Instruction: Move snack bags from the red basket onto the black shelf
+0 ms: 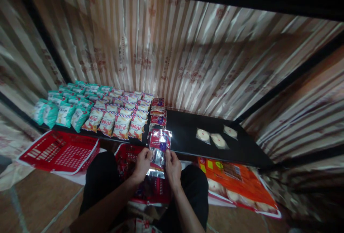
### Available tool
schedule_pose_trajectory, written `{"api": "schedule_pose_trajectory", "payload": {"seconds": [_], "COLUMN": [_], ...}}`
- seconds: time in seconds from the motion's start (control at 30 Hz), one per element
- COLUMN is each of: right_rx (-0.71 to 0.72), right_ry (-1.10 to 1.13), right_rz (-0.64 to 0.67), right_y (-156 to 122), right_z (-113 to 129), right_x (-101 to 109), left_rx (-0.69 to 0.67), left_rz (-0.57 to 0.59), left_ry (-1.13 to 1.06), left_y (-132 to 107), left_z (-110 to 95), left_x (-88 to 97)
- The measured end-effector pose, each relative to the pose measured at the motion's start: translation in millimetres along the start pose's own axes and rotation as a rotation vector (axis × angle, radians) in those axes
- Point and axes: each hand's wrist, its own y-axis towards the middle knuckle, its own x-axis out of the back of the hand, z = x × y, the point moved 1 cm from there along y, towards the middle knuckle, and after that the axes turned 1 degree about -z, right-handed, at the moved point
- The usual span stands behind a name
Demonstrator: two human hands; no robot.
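Both my hands hold one shiny red and silver snack packet (159, 150) upright in front of a low black shelf (242, 147). My left hand (142, 164) grips its left edge and my right hand (172, 166) grips its right edge, fingers closed. Right behind the packet, a short row of similar dark red packets (158, 113) lies on the shelf. Under my hands, between my knees, stands a red basket (129, 158) holding more red packets.
Rows of teal packets (64, 109) and orange-white packets (120, 116) fill the shelf's left part. Three clear-wrapped round cakes (217, 136) lie to the right. An empty red basket (60, 150) sits on the floor at left, an orange bag (236, 183) at right. Striped curtain backs the shelf.
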Motion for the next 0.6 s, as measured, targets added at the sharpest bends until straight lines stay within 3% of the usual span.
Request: {"api": "schedule_pose_trajectory", "payload": {"seconds": [0.37,0.6], "right_rx": [0.048,0.058], "right_ry": [0.052,0.087], "right_rz": [-0.056,-0.040], "right_y": [9,30], "right_z": [-2,3], "right_x": [1,3], "left_rx": [0.036,0.060], "left_rz": [-0.032,-0.001], "left_ry": [-0.003,-0.061], "left_y": [22,38], "left_z": [-11,-19], "left_x": [-9.8,-17.4]}}
